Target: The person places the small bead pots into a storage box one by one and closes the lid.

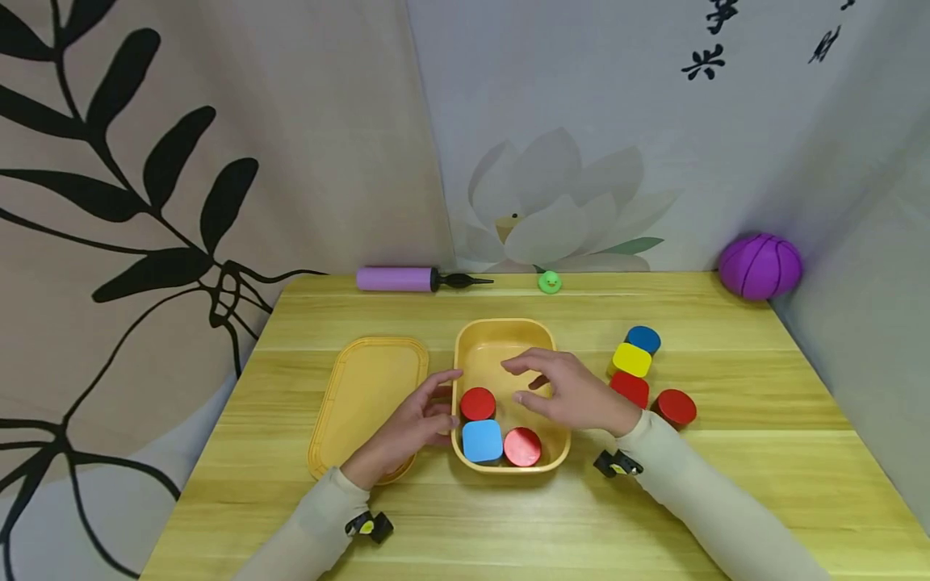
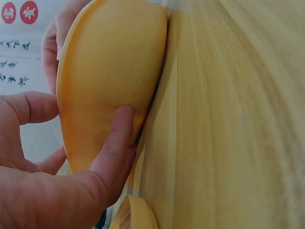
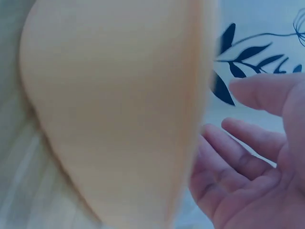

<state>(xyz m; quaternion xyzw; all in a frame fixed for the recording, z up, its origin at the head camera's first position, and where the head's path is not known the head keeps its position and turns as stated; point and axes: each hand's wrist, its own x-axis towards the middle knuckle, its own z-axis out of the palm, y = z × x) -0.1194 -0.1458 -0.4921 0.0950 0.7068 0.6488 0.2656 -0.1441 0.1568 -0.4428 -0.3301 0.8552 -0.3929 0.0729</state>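
Observation:
A yellow plastic box (image 1: 503,339) stands on the table, with a red round block (image 1: 478,403), a light blue square block (image 1: 483,441) and another red round block (image 1: 522,446) at its near end. My left hand (image 1: 421,415) touches the box's left side, one fingertip at the rim; in the left wrist view, fingers (image 2: 116,143) rest on the outer wall. Above the right half of the box hovers my right hand (image 1: 570,391), fingers loosely bent and holding nothing. Its empty palm (image 3: 252,181) shows beyond the box wall (image 3: 114,105) in the right wrist view.
The yellow lid (image 1: 374,387) lies left of the box. Right of it are a blue round block (image 1: 644,338), a yellow block (image 1: 631,360) and red blocks (image 1: 676,408). A purple pump (image 1: 395,279), a small green toy (image 1: 549,282) and a purple ball (image 1: 760,266) line the back edge.

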